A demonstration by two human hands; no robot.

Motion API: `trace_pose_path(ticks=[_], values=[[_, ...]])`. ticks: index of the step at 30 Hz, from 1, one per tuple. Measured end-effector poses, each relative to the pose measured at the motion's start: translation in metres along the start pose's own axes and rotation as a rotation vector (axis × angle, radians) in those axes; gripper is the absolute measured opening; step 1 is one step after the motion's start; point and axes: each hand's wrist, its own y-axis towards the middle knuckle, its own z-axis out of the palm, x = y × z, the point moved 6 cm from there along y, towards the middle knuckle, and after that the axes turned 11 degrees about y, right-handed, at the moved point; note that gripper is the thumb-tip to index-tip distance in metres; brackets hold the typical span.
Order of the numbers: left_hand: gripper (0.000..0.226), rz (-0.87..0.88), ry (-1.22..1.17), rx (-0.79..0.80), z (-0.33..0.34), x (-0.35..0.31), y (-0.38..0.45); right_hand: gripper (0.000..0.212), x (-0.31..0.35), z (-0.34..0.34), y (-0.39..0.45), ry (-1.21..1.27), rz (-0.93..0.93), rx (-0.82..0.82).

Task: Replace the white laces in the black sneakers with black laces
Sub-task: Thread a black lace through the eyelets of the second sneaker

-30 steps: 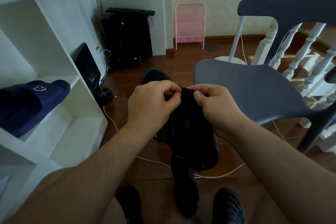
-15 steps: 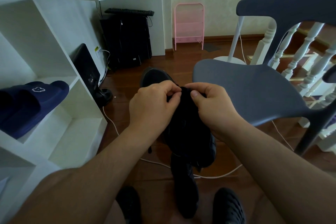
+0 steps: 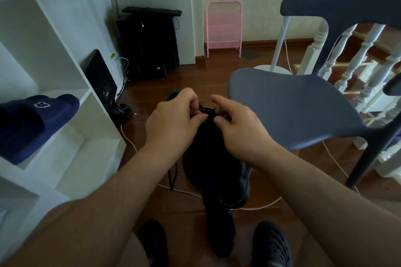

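Note:
I hold a black sneaker (image 3: 214,169) in front of me above the floor, heel end towards me. My left hand (image 3: 173,123) pinches the black lace at the shoe's top edge with thumb and curled fingers. My right hand (image 3: 236,128) pinches the lace from the other side, its index finger lifted. A loose black lace end (image 3: 172,176) hangs down below my left wrist. A second black sneaker (image 3: 173,94) lies on the floor behind my hands, mostly hidden. No white lace shows on the held shoe.
A grey plastic chair (image 3: 299,106) stands close on the right. White shelves (image 3: 71,136) on the left hold navy slides (image 3: 32,121). A white cable (image 3: 256,207) runs across the wooden floor. My feet in black clogs (image 3: 271,245) are at the bottom edge.
My hands shifted slightly on the lace. My right index finger has lifted off, and a loose lace end now hangs in view below my left wrist.

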Motion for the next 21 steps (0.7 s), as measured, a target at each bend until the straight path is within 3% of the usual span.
trace_pose_path(ticks=[8,15,20,21], values=[[0.023,0.065,-0.234,0.157,0.009,0.003,-0.003,0.035,-0.018,-0.001,0.001,0.186,0.133,-0.077],[0.026,0.102,-0.252,0.260,0.012,0.005,-0.003,0.029,-0.026,-0.005,0.004,0.286,0.214,-0.160],[0.008,0.082,-0.197,0.084,-0.004,0.015,0.000,0.033,-0.028,-0.024,0.007,0.410,0.194,-0.290],[0.014,0.058,-0.189,0.077,-0.005,0.018,0.000,0.032,-0.028,-0.028,0.007,0.461,0.194,-0.318]])
